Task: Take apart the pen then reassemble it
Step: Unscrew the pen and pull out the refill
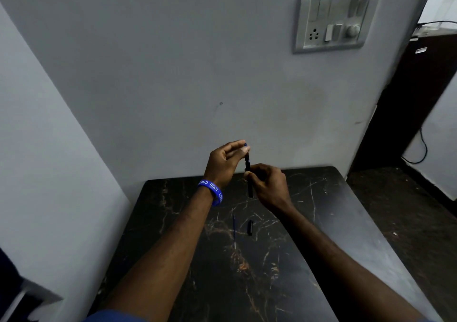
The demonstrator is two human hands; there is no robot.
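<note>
I hold a black pen barrel point(247, 163) upright above the far end of the dark marble table point(321, 210). My right hand point(269, 183) grips its lower half. The fingertips of my left hand point(226, 162) pinch its top end, where a small blue part shows. On the table below lie a thin blue refill point(234, 231) and, just to its right, a short black pen piece point(250, 227). The left wrist wears a blue band.
A grey wall stands right behind the table, with a switch and socket plate point(336, 20) at the upper right. Another wall closes in on the left. To the right, dark floor, a dark cabinet point(408, 94) and a hanging black cable.
</note>
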